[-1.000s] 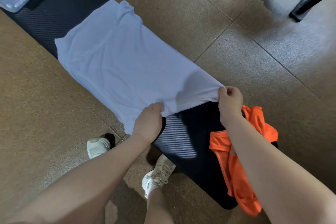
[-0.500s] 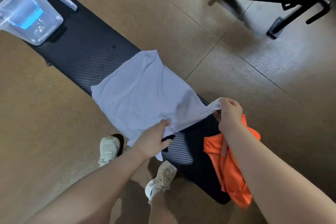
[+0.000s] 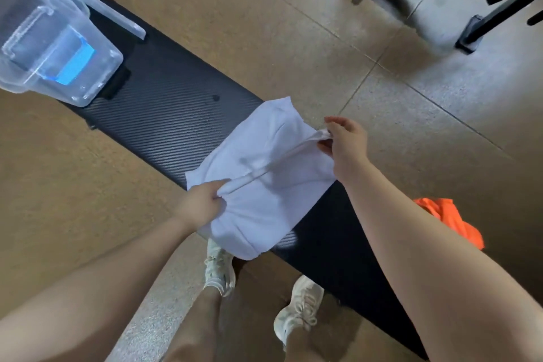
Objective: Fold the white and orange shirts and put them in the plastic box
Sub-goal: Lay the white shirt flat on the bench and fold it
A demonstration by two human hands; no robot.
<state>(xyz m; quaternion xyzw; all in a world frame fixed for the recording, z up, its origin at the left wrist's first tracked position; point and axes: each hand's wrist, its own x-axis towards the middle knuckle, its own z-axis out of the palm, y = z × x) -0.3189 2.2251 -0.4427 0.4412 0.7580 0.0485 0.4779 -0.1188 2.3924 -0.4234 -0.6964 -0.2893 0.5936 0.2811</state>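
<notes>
1. A long, narrow black bench with a ribbed, carbon-weave surface (image 3: pixel 164 123) runs diagonally across a brown speckled tile floor (image 3: pixel 264 23), from the upper left towards the lower right.
2. A white cotton shirt (image 3: pixel 258 185), already folded into a rough rectangle, lies across the middle of the bench; its near edge hangs slightly over the bench side closest to the person.
3. The person's left hand (image 3: pixel 202 203) is clenched on the shirt's left side, pinching a bunched ridge of white cloth between thumb and fingers.
4. The right hand (image 3: pixel 346 144) pinches the far right end of the same ridge, with a small twist of fabric caught between thumb and fingertips and the other fingers loosely spread. The cloth is pulled into a taut raised line between the two hands.
5. A crumpled bright orange shirt (image 3: pixel 449 220) lies near the right end of the bench, partly hidden behind the right forearm, well apart from the white shirt. Whether it rests fully on the bench cannot be told.
6. A clear plastic storage box (image 3: pixel 58 50) stands on the upper left end of the bench, well apart from both shirts. A blue patch shows through its wall, and its clear lid (image 3: pixel 97 0) leans just behind it.
7. Two pale lace-up trainers (image 3: pixel 219 270) stand on the floor beside the bench, below the white shirt.
8. The black legs of a chair or frame (image 3: pixel 482 17) sit at the upper right, blurred.
</notes>
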